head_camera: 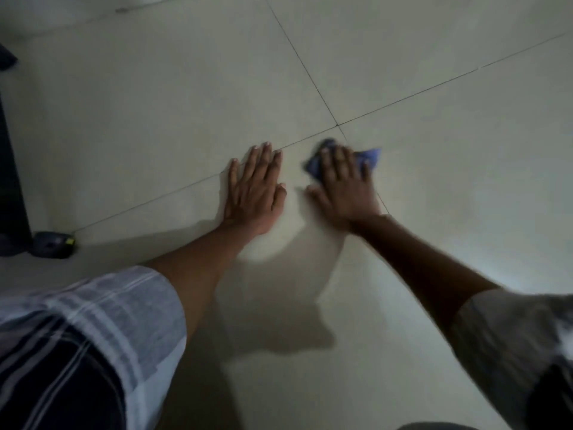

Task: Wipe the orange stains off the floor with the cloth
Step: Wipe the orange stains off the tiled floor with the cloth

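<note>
- Two hands are resting on the pale tiled floor (434, 150), close to where the grout lines (337, 124) are crossing.
- Left hand (255, 187) is lying palm down on the tile, its fingers (263, 159) straight and slightly spread, holding nothing.
- Right hand (344, 184) is pressing the blue cloth (370, 156) flat against the floor, with fingers extended over the cloth rather than curled round it; this hand is appearing blurred.
- Cloth edges are showing beyond the fingertips and to the right of the hand, just beside the grout crossing.
- Orange stains are not discernible on the visible tile.
- Striped sleeves (117, 311) are covering both upper arms.
- Small dark object (52, 243) with a yellow mark is lying at the left edge, well apart from both hands.
</note>
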